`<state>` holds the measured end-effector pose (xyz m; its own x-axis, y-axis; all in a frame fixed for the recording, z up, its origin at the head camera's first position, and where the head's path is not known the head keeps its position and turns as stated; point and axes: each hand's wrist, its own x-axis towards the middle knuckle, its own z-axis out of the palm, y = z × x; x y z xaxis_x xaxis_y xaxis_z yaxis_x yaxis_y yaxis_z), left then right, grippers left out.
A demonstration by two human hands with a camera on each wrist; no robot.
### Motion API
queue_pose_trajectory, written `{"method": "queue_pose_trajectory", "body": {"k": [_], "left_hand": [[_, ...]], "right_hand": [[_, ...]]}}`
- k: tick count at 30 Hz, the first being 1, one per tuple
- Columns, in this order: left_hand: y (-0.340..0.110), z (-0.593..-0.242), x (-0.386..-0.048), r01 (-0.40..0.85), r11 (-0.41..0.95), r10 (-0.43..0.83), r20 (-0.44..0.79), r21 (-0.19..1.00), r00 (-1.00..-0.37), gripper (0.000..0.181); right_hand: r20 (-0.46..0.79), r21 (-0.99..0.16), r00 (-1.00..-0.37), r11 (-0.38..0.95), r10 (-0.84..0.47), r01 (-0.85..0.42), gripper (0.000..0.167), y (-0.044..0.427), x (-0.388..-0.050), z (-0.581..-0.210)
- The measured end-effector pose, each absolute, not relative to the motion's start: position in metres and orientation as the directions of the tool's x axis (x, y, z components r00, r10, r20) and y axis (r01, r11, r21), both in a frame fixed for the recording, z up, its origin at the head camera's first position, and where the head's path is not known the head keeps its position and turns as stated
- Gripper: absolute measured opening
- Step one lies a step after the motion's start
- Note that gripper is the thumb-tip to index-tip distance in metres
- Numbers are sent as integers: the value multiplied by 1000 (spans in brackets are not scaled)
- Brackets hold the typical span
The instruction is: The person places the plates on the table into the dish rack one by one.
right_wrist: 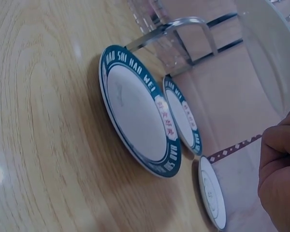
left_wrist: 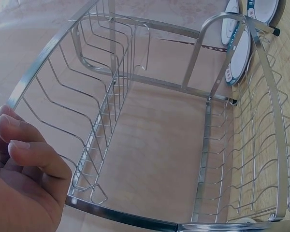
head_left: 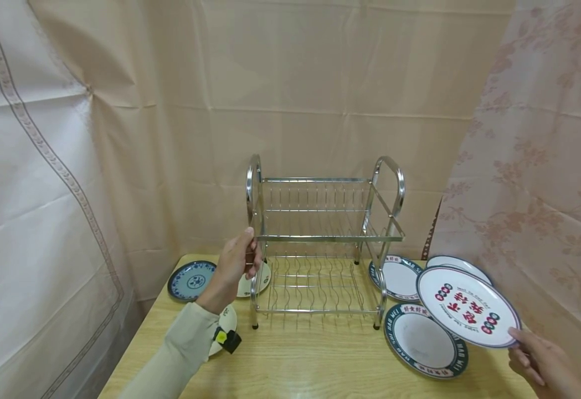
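Note:
A two-tier metal dish rack [head_left: 320, 239] stands on the table. At the upper tier's left front corner, my left hand [head_left: 230, 271] curls its fingers round the frame. In the left wrist view, the left hand [left_wrist: 26, 179] is beside the front rail of the rack [left_wrist: 41, 60]. My right hand [head_left: 544, 360] pinches the near right rim of a white plate with red characters [head_left: 462, 310], thumb on top. The plate hangs tilted above the plates on the right. From the right wrist, the hand [right_wrist: 282, 169] shows with the held plate's pale underside [right_wrist: 273, 53].
Right of the rack lie a green-rimmed plate [head_left: 427, 341], another green-rimmed plate [head_left: 400, 277] and a partly covered white plate [head_left: 462, 263]. On the left are a blue plate [head_left: 192, 281] and two pale plates [head_left: 262, 282], partly behind my left arm. Cloths hang behind and at both sides.

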<state>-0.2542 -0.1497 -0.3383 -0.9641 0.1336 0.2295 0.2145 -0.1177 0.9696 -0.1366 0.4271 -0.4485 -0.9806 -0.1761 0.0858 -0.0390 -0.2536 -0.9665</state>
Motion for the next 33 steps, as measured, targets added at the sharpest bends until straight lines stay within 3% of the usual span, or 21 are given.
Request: {"method": "queue_pose_trajectory", "body": {"k": [7, 15, 25, 33], "left_hand": [[-149, -339, -254, 215, -117, 135, 230, 970, -964, 47], [-148, -339, -256, 211, -117, 131, 226, 971, -965, 48], [-147, -340, -255, 217, -125, 127, 233, 968, -964, 48], [-149, -340, -255, 219, -115, 125, 233, 969, -964, 48]], "right_hand": [[45, -986, -994, -161, -100, -28, 46, 416, -133, -441], [49, -986, -962, -169, -267, -3, 51, 409, -134, -432], [24, -990, -970, -142, -241, 11, 51, 399, -132, -426], [78, -989, -977, -140, -198, -50, 49, 389, -129, -418]]}}
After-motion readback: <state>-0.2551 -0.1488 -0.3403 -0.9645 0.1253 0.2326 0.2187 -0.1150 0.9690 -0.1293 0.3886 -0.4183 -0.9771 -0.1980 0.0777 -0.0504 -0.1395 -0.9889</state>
